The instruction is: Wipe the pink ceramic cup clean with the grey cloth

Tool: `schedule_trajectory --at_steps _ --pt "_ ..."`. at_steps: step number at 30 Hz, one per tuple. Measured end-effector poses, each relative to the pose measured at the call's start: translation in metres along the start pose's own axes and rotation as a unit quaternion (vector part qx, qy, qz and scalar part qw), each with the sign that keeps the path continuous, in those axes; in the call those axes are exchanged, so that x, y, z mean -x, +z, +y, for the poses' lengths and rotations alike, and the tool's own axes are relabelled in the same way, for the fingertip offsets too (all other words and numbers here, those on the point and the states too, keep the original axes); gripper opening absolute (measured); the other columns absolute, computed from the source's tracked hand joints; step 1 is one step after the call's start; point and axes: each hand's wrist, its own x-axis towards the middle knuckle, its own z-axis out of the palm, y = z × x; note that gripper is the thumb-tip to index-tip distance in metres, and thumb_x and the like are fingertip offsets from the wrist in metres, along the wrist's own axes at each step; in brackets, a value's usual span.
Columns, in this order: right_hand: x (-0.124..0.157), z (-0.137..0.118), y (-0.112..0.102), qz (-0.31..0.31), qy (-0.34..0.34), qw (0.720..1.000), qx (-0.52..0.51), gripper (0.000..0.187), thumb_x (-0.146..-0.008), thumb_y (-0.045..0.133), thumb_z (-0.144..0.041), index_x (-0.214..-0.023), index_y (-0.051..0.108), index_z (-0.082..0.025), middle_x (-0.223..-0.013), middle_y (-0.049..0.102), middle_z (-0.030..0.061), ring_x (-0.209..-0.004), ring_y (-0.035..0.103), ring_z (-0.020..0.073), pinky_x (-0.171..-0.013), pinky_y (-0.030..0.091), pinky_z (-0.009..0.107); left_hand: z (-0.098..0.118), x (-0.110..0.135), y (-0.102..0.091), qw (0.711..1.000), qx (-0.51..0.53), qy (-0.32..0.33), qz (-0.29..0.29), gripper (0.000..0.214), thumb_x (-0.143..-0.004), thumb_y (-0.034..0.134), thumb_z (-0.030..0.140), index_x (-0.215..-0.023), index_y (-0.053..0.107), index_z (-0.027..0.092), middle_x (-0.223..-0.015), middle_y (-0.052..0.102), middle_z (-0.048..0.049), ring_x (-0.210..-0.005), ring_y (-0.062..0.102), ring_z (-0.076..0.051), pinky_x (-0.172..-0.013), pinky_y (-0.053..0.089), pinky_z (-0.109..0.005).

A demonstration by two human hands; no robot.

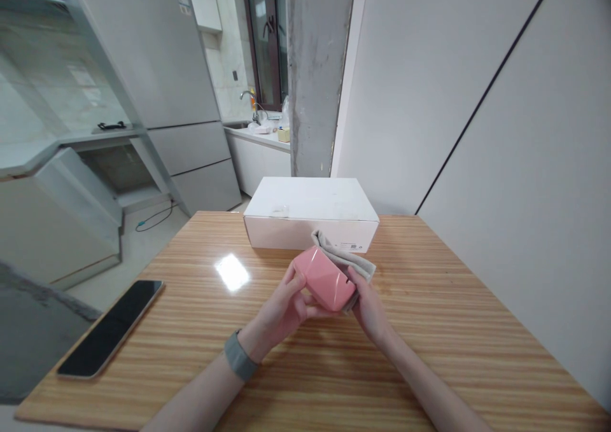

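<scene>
A small glossy pink case is held above the wooden table, just in front of a white cardboard box. My left hand grips the case from its left side with fingers curled round it. My right hand is closed on a grey cloth, pressed against the case's right side. The cloth drapes behind and under the case. A grey band sits on my left wrist.
A black phone lies face up near the table's left edge. A white wall runs close along the right. Beyond the table stand a grey pillar, a refrigerator and a kitchen counter with a sink.
</scene>
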Motion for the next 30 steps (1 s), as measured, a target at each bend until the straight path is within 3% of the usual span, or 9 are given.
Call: schedule_trajectory --at_steps 8,13,18,21,24,27,30 --pt "0.001 0.002 0.003 0.006 0.011 1.0 -0.018 0.039 -0.075 0.071 -0.053 -0.103 0.075 -0.026 -0.12 0.073 0.0043 -0.127 0.056 0.0317 -0.113 0.035 0.05 0.005 -0.001 0.011 0.984 -0.084 0.114 0.107 0.092 -0.063 0.086 0.021 -0.142 0.041 0.035 -0.138 0.054 -0.011 -0.113 0.06 -0.031 -0.085 0.055 -0.039" --pt "0.008 -0.004 0.012 0.004 0.011 1.0 -0.023 0.038 -0.078 0.068 -0.052 -0.105 0.075 -0.027 -0.124 0.071 0.0032 -0.129 0.054 0.0296 -0.115 0.035 0.046 0.006 0.002 0.021 0.965 -0.168 0.179 0.092 0.104 -0.056 0.089 0.01 -0.144 0.04 0.036 -0.151 0.041 -0.0097 -0.135 0.043 -0.033 -0.105 0.044 -0.042" --pt "0.01 -0.007 0.01 -0.005 -0.01 1.0 -0.019 0.038 -0.08 0.065 -0.052 -0.108 0.075 -0.027 -0.128 0.069 0.0022 -0.134 0.049 0.0287 -0.116 0.033 0.045 0.001 0.002 0.018 0.98 -0.134 0.133 0.056 0.12 -0.061 0.087 0.012 -0.15 0.017 0.049 -0.162 0.022 -0.0038 -0.14 0.036 -0.033 -0.106 0.045 -0.044" --pt "0.008 -0.003 0.008 0.019 -0.014 0.999 -0.025 0.037 -0.08 0.065 -0.052 -0.105 0.076 -0.027 -0.123 0.071 0.003 -0.131 0.053 0.0298 -0.115 0.036 0.046 0.003 0.001 0.011 0.991 -0.09 0.096 0.034 0.096 -0.076 0.078 0.029 -0.149 0.02 0.051 -0.163 0.016 -0.0014 -0.139 0.036 -0.036 -0.094 0.053 -0.046" --pt "0.007 -0.001 0.007 0.029 -0.006 0.999 -0.028 0.036 -0.08 0.066 -0.053 -0.104 0.076 -0.029 -0.121 0.072 0.0017 -0.129 0.054 0.0302 -0.112 0.039 0.045 0.008 0.001 0.008 0.996 -0.04 0.069 0.031 0.069 -0.091 0.06 0.039 -0.149 0.023 0.048 -0.161 0.023 -0.0013 -0.14 0.036 -0.034 -0.089 0.055 -0.047" --pt "0.007 -0.005 0.009 0.009 -0.012 0.999 -0.033 0.037 -0.08 0.066 -0.051 -0.107 0.075 -0.028 -0.125 0.071 0.0019 -0.132 0.052 0.0297 -0.114 0.037 0.044 0.009 0.001 0.009 0.996 -0.02 0.079 0.045 0.078 -0.088 0.065 0.036 -0.151 0.02 0.045 -0.158 0.031 -0.0033 -0.139 0.037 -0.033 -0.091 0.054 -0.045" --pt "0.008 -0.009 0.009 0.016 -0.013 0.999 -0.041 0.039 -0.078 0.067 -0.05 -0.106 0.075 -0.025 -0.123 0.071 0.0035 -0.131 0.053 0.0317 -0.115 0.034 0.048 0.005 0.001 0.007 0.997 -0.022 0.074 0.03 0.079 -0.084 0.07 0.038 -0.151 0.029 0.035 -0.152 0.041 -0.0107 -0.134 0.043 -0.034 -0.094 0.051 -0.045"
